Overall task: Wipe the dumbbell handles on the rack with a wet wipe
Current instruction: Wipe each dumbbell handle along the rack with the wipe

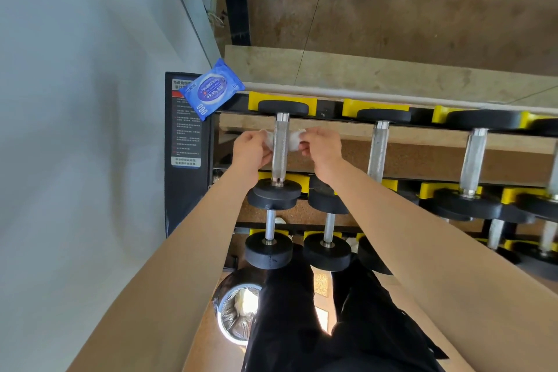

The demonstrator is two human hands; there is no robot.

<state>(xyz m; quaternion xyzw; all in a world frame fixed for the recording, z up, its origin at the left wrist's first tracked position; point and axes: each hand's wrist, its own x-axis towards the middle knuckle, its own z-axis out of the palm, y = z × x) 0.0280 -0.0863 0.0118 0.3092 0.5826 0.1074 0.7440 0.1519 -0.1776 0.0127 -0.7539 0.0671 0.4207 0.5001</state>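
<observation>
— Where's the wet wipe (294, 141)?
— Looped under the leftmost dumbbell handle (280, 154) on the rack (327, 109), top tier; left hand (252, 150) pinches one end at 9 o'clock, right hand (322, 149) the other at 3.
— Anything nearby?
— Blue wipe pack (211, 89) at 10 o'clock (resting on the rack's end panel), lined bin (218, 305) at 6.

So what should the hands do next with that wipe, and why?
Probably draw the wet wipe along the handle toward the near weight. The left hand and right hand pinch its ends either side of the bar, up by the far end, so most of the knurled length lies nearer than the wipe.
</observation>
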